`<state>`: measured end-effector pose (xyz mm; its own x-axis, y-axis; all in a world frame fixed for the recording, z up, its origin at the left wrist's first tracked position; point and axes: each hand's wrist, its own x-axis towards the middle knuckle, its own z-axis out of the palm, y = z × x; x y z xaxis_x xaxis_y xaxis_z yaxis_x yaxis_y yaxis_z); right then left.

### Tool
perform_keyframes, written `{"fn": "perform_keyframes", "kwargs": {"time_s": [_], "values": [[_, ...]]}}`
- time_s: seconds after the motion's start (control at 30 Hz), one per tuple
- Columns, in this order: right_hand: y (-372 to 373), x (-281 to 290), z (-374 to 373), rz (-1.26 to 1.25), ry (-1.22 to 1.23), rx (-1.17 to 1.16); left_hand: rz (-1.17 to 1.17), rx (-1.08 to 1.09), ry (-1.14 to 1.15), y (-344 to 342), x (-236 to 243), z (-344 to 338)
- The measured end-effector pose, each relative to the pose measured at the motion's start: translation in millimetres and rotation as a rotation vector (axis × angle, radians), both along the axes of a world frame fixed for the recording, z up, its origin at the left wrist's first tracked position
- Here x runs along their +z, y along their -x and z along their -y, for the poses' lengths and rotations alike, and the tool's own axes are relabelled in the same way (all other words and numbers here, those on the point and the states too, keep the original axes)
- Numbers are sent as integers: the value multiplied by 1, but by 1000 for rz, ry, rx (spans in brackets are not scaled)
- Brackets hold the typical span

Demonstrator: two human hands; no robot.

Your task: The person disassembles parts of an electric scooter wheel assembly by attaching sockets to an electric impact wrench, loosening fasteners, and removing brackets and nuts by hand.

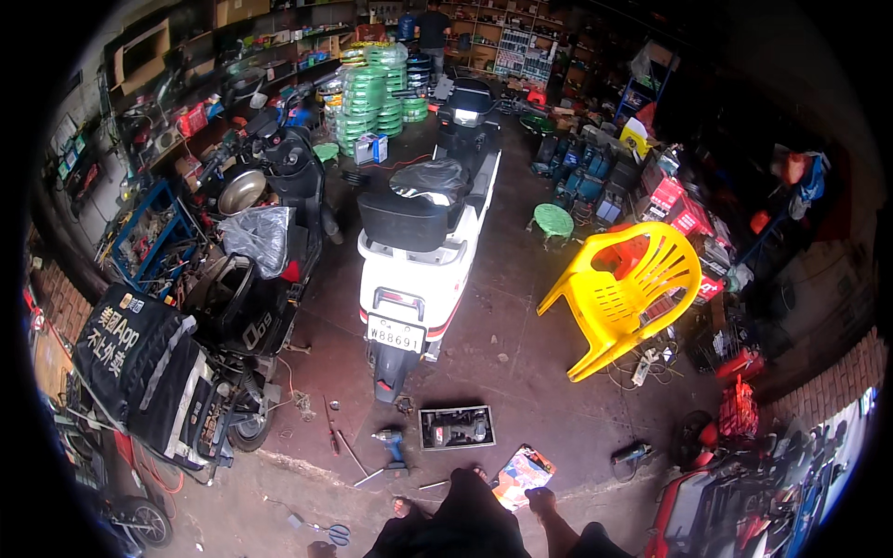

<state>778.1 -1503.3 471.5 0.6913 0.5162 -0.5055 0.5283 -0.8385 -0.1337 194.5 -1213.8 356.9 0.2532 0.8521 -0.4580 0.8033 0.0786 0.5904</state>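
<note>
My right hand is closed at the lower edge of a flat, colourful printed packet, which looks pinched between the fingers. Only a small part of my left hand shows at the bottom edge, near blue-handled scissors on the ground; its fingers are too dark to read. In front of my knees lies an open rectangular box with a dark tool inside. Left of it are a blue cordless drill, a red-handled screwdriver and a metal bar. Beyond them stands a white scooter, its rear towards me.
A yellow plastic chair and a green stool stand right of the scooter. At left is a black motorbike with a dark cover. Green-wrapped tyres are stacked behind. A person stands at the far shelves.
</note>
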Motion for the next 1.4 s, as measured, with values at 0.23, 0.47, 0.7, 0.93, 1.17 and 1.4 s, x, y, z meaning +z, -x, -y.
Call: {"fn": "perform_keyframes", "kwargs": {"time_s": [0.23,0.47,0.7,0.93,1.17,1.4], "values": [[-18,20,-32,-28,-117,196,713,676,846,-48,27,-49],[-71,-31,27,-42,52,172,271,493,337,-167,92,-4],[-142,-51,48,-316,-125,-608,156,431,397,-226,128,46],[-190,-82,26,-273,-390,-293,111,517,384,-242,141,87],[-208,-32,-26,-1,0,578,21,615,397,-266,180,128],[-189,23,-63,-345,-535,318,-219,145,458,-298,206,131]]}}
